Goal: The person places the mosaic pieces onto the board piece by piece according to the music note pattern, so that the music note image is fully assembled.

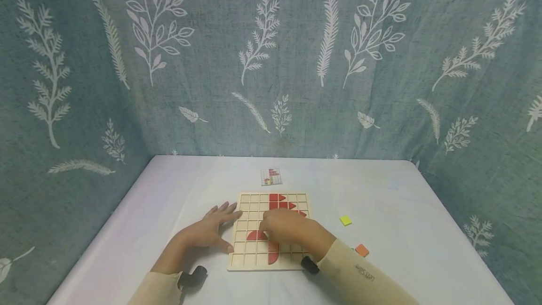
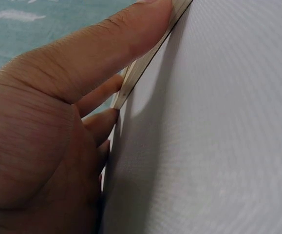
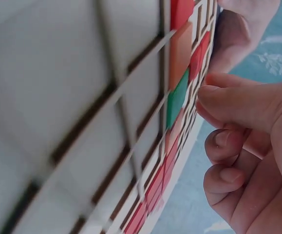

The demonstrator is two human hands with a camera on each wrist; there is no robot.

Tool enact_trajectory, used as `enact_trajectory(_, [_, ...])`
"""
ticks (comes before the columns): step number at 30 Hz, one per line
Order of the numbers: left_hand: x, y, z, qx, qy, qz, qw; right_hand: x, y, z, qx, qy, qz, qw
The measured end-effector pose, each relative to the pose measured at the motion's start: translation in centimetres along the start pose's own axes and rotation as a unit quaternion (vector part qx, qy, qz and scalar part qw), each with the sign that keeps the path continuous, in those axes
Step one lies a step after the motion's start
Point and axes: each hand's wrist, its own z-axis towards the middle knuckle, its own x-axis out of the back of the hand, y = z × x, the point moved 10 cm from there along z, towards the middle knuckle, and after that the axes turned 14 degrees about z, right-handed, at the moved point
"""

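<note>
Nearest on the white bench is the gridded wooden board, an orange tile lying off its right side; the left hand, fingers spread and holding nothing, touches its left edge. The right hand is over the board, thumb and fingertip together, other fingers curled, whether on a piece cannot be told, with a green tile set in the grid near it. Farther: yellow tile at right, red pieces in the upper grid, then a printed card beyond the board.
</note>
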Motion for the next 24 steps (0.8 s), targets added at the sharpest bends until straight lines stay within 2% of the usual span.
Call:
enact_trajectory(7, [0.0, 0.0, 0.1, 0.006, 0.001, -0.004, 1.0, 1.2, 2.4, -2.7, -0.026, 0.022, -0.008, 0.9994])
enact_trajectory(17, [0.0, 0.2, 0.0, 0.002, 0.001, -0.003, 1.0, 2.4, 6.5, -6.7, -0.061, 0.049, 0.013, 0.9969])
enact_trajectory(24, [0.1, 0.3, 0.1, 0.004, 0.002, -0.006, 1.0, 3.3, 9.0, -9.4, -0.099, 0.07, 0.027, 0.9922])
